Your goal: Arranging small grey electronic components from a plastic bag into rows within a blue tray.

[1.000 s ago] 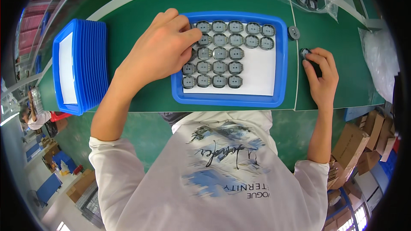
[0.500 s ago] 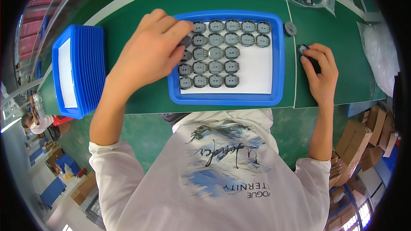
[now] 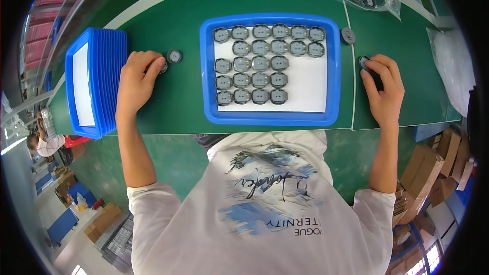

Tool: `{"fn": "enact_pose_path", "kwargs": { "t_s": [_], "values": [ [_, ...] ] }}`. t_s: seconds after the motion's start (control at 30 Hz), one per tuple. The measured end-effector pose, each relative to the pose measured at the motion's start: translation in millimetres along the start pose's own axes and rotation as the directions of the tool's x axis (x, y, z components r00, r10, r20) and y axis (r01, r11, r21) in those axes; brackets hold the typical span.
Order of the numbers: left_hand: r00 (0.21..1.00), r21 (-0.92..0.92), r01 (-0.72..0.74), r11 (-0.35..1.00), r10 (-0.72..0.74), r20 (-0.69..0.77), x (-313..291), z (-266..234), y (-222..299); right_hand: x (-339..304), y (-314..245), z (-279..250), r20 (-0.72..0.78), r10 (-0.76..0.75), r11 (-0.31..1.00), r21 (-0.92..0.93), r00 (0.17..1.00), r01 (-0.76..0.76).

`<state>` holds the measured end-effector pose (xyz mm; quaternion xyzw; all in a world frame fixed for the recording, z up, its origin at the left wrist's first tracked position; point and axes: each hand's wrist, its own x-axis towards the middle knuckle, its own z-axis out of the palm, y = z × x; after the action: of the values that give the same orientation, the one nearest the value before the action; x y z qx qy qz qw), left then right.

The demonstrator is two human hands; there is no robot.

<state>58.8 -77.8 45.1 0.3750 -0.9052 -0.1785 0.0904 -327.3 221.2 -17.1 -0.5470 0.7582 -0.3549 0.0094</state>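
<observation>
Grey rounded parts (image 3: 260,63), rowed in blue tray (image 3: 333,91), pinched singly by right hand (image 3: 385,88), half-hidden at left hand (image 3: 135,82) with curled fingers' hold unclear; probably light, stiff, best gripped by rims.

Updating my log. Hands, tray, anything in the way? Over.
Left hand at partly hidden grey part. Right hand pinching another grey part. Blue tray part-filled, second row down lacks leftmost part. Loose round part beside tray's right edge.
</observation>
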Motion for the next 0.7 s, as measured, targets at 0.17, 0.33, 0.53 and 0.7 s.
{"fn": "enact_pose_path", "kwargs": {
  "t_s": [0.17, 0.33, 0.53, 0.7],
  "values": [
    [0.979, 0.021, -0.004, 1.0, 0.008, -0.205, -12, 7, -7, 0, -2, -1, -0.011, -0.002, 1.0, -0.028, 1.0, 0.001],
    [0.991, -0.02, 0.018, 1.0, -0.021, -0.134, -30, 10, 2, -4, -2, -3, 0.018, -0.012, 0.999, -0.053, 1.0, 0.013],
    [0.976, -0.091, -0.089, 0.992, 0.068, -0.209, -28, 8, 34, -9, -13, -16, 0.006, -0.073, 0.997, 0.012, 0.997, 0.073],
    [0.788, -0.168, -0.614, 0.771, 0.593, -0.165, 16, 40, 137, 16, -58, -21, 0.09, -0.242, 0.968, 0.087, 0.966, 0.234]
  ]
}}
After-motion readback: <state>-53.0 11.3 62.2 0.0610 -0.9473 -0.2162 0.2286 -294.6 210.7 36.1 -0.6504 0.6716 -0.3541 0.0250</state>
